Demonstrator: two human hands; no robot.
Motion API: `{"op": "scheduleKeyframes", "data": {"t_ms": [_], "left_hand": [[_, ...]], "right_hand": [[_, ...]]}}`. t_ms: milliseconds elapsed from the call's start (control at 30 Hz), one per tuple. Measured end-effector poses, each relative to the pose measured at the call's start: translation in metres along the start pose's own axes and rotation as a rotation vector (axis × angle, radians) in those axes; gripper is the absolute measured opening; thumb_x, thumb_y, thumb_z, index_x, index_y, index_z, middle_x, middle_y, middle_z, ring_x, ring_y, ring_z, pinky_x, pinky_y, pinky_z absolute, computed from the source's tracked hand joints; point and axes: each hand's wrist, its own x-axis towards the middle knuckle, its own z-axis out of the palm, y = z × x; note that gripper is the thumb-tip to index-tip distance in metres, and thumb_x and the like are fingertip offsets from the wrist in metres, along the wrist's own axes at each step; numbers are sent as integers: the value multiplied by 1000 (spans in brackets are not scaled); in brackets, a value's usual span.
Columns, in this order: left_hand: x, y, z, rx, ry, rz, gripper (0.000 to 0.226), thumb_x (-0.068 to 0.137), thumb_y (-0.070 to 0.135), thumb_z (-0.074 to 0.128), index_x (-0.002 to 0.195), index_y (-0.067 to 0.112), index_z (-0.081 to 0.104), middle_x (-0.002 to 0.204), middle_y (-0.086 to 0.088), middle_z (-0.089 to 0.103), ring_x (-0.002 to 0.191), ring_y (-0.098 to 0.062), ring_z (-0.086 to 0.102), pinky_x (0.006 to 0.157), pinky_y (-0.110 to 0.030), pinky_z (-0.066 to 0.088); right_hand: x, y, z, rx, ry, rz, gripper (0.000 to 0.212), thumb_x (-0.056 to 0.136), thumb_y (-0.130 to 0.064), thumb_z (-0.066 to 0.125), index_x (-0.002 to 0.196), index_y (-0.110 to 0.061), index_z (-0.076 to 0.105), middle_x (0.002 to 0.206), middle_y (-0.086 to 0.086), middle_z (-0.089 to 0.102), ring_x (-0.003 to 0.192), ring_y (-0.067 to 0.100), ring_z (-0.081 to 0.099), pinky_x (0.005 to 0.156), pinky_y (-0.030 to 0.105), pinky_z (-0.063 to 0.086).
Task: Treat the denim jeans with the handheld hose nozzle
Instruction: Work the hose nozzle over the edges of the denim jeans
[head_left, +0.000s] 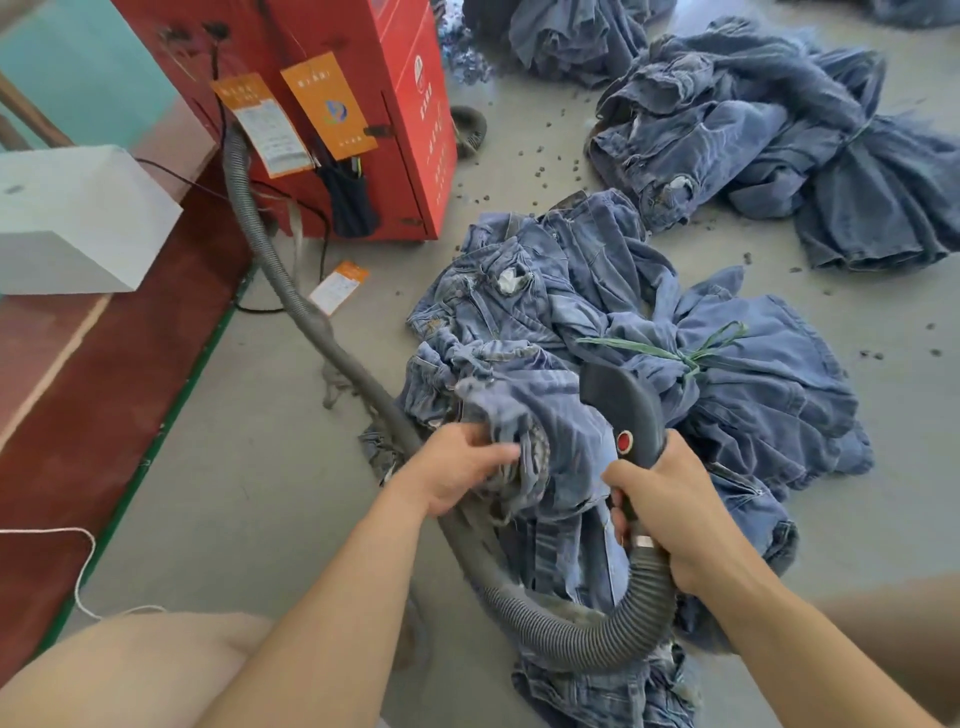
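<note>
A pair of blue denim jeans (556, 436) lies bunched on top of a tied bundle of jeans (727, 374) on the floor. My left hand (457, 465) grips a frayed fold of the jeans at their left side. My right hand (670, 504) holds the handle of the dark handheld nozzle (621, 410), which has a red button and points down onto the denim. A grey ribbed hose (597, 634) loops from the nozzle under my arms and runs back to the red machine (363, 104).
More jeans piles lie at the right (779, 145) and top (571, 36). A green string (675, 353) ties the near bundle. Orange tags (327, 106) hang on the machine; one tag (337, 287) lies on the floor. A white box (72, 223) sits at left. Dark lint specks dot the grey floor.
</note>
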Motion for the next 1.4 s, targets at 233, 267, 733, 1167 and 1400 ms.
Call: {"op": "scheduleKeyframes", "data": {"t_ms": [233,267,733,1167,1400], "left_hand": [[-8,31,-13,264,273,85,62,104,49,52,158,20,39,160,7,41,147,-16,40,123,-45,32],[-11,40,-14,255,302,114,64,105,51,50,159,19,37,159,10,40,147,-14,38,124,-42,29],[-29,47,-13,-178,47,14,43,114,34,29,138,14,58,129,-17,71,119,-35,68,99,-55,56],[-20,53,-12,-262,-32,-30,44,114,36,30,146,18,52,137,-14,67,128,-35,63,112,-61,44],[-21,50,-24,-370,27,-47,53,112,43,29,144,11,56,135,-18,67,124,-37,65,99,-51,57]], "right_hand": [[-19,-10,0,-67,-80,-34,21,90,-1,58,102,-14,46,61,15,52,48,28,48,49,38,49],[-24,-13,3,-87,-96,-48,22,90,-2,58,101,-16,45,61,16,52,48,28,48,49,39,49],[-34,-33,11,-155,-89,-122,23,89,-8,61,99,-23,46,53,8,56,43,26,50,47,38,44],[-21,-30,19,-312,-83,-124,24,88,-9,63,99,-22,46,59,7,62,40,22,57,42,32,47],[7,-40,25,-200,-20,-138,21,90,-5,60,103,-12,46,69,14,56,51,26,53,50,39,47]]}}
